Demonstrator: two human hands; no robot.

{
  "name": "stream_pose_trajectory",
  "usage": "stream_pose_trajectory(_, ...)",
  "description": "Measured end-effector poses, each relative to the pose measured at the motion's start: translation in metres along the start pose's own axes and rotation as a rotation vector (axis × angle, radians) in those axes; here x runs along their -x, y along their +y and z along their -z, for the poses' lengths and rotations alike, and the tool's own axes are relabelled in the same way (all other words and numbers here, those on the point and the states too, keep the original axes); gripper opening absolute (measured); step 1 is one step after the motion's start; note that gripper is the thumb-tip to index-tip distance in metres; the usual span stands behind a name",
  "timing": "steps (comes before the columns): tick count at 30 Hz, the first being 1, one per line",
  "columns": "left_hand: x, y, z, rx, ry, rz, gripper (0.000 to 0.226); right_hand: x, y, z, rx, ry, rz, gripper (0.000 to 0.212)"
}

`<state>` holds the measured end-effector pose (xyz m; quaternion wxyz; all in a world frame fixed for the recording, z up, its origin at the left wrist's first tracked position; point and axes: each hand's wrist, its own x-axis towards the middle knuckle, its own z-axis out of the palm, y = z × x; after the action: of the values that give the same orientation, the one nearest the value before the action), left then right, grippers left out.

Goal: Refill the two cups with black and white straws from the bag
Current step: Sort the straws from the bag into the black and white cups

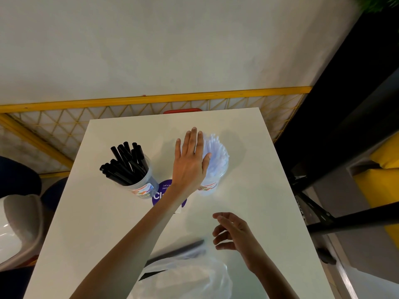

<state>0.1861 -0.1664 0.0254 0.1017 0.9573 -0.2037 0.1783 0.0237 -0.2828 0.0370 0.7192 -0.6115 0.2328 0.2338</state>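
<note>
Reaching across the white table (pixel 86 212), you lay your left hand (pixel 190 162) flat against the white straws (pixel 217 152), fingers straight and close together, thumb set against the side of the bundle. Those straws stand fanned in the right cup (pixel 212 183), a clear plastic one past the middle of the table. Just to its left, well filled, the left cup (pixel 144 186) holds the black straws (pixel 127 165), which lean away toward the left. Each cup carries a small label (pixel 144 189) in orange and white near its base, its print too small to read. Between the two cups, partly under your forearm, a round purple sticker (pixel 159 192) lies on the tabletop; its white lettering shows "Cl" in large type and, above it, the start of "Let's ke", the rest hidden. Your right hand (pixel 230 233) hovers nearer to you over the bare table, fingers loosely curled and slightly apart, holding nothing. Below it, at the near edge, the thin translucent bag (pixel 187 277) lies crumpled, with a dark straw (pixel 179 250) showing blurred at its mouth. Beyond the table's far edge runs a yellow railing (pixel 151 99) with a mesh panel.
</note>
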Motion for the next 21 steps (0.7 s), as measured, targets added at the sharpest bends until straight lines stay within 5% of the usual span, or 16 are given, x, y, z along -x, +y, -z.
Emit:
stream_pose_trajectory(13,-0.002,0.009,0.001,-0.047,-0.168,-0.127,0.076,0.002,0.000,0.001,-0.002,0.014,0.005,0.017)
stream_pose_trajectory(21,0.013,0.012,0.005,-0.143,-0.119,-0.125,0.076,0.006,0.000,-0.002,-0.010,0.029,0.010,0.017)
